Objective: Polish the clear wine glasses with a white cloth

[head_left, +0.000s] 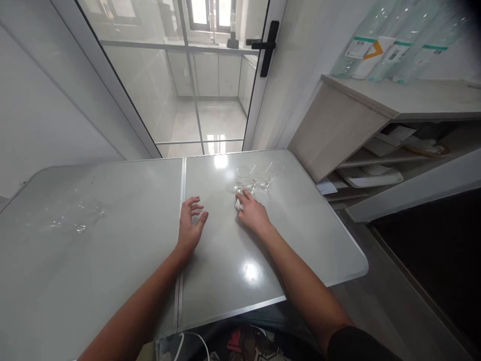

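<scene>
So the far edge of the surface [124,271] is right by the glazed door [191,75], and the far right corner almost meets the shelf [338,120], so that's the tight bit. The near right corner is rounded off with much more room around it. A metal seam [184,180] splits the top from near to far. The glasses [251,187] are bunched on the right half, nearer the far edge than the near one. More clear glassware [80,228] is over on the left half, well apart, too faint to count.

Now the hands. Left hand [191,220] is at the seam, fingers loosely curled, thumb spread wide, nothing in it. Can't tell if it's touching down. Right hand [252,213] comes in over the near edge, arm stretched out, fingertips at the leftmost glass. There's a small white thing [237,205] under its fingers, but I can't tell if it's gripped or just touched.
</scene>
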`<action>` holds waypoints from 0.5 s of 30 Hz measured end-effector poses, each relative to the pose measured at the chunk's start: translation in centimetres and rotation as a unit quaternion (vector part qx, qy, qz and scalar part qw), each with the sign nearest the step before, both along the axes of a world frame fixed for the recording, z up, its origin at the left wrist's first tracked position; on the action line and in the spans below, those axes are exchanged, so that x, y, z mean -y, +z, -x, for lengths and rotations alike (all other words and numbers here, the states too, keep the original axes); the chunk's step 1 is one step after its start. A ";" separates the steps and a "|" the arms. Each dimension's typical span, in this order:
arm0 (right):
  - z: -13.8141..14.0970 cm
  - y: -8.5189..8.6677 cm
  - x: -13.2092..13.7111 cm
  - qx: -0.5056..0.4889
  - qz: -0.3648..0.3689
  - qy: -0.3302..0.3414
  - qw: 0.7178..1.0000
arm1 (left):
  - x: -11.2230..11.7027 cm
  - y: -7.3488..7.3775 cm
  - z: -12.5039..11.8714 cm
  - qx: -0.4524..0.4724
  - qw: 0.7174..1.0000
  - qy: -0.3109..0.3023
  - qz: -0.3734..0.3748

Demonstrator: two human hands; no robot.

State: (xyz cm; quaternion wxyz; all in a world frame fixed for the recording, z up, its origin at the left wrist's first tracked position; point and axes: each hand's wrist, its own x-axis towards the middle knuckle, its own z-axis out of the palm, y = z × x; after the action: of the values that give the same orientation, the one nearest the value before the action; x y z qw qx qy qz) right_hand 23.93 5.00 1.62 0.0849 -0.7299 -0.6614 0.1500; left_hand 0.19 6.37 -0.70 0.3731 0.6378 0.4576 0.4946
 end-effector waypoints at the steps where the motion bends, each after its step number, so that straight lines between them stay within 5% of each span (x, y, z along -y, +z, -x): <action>1: 0.0 0.0 0.0 -0.001 0.001 -0.001 1.000 | 0.0 0.0 0.0 -0.003 1.000 0.004 -0.001; 6: 0.0 0.1 -0.1 0.002 -0.006 -0.012 1.000 | -0.3 0.4 0.6 -0.008 0.999 0.030 -0.026; 11: 0.1 0.5 0.0 0.010 -0.008 -0.013 1.000 | -1.2 0.9 2.0 -0.008 0.991 0.122 -0.055; 15: 1.2 2.8 1.3 0.024 -0.045 -0.014 0.999 | -2.5 1.4 3.6 0.015 0.975 0.204 -0.083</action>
State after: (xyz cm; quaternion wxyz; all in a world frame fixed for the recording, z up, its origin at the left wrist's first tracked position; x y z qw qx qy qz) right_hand 22.76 3.74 4.41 0.1044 -0.7382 -0.6587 0.1013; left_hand -3.43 8.88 0.66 0.2169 0.5518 0.5299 0.6064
